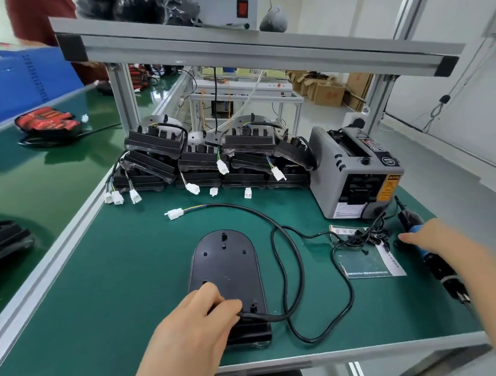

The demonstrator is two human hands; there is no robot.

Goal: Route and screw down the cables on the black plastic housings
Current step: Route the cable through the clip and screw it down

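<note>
I see the flat black plastic housing with a rounded far end (227,278) lying at the centre of the green-matted surface (136,268), slightly toward 6 o'clock. My left hand (191,326) rests on its near end, fingers curled and pinching the thick black cable (298,260) where it meets the housing's near edge. From there the cable loops out toward 3 o'clock, curves back toward 12 o'clock and ends in a white plastic connector (175,213) lying on the mat at about 11 o'clock from the housing. My right hand (433,240) is at 3 o'clock, laid over the black and blue electric screwdriver (434,261); whether the fingers are closed round it I cannot tell. Just beside it, toward the housing, lies a small pile of black cable clips (368,236) on a clear plastic bag (368,260). A stack of finished black housings with white plugs (211,161) stands at 12 o'clock, next to a grey tape dispenser machine (352,171) at 2 o'clock.
</note>
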